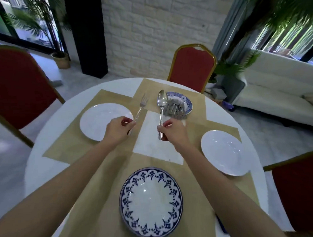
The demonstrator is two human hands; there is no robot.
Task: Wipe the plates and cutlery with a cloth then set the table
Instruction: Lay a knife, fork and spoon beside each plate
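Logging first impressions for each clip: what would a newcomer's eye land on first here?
The two bare hands over the middle of the round table: the left hand holds a fork upright, the right hand a large spoon. Next, the blue-patterned plate nearest the camera, flanked by plain white plates at left and right. Behind the spoon, a small blue plate carries the remaining cutlery.

One plate (151,202) sits at the bottom centre of the round table (38,158), a second plate (106,121) at mid-left, a third (223,152) at mid-right. A fourth plate (186,104) above centre holds a pile of cutlery (175,108). Chairs stand at left (18,87), top centre (192,67) and lower right (300,193).
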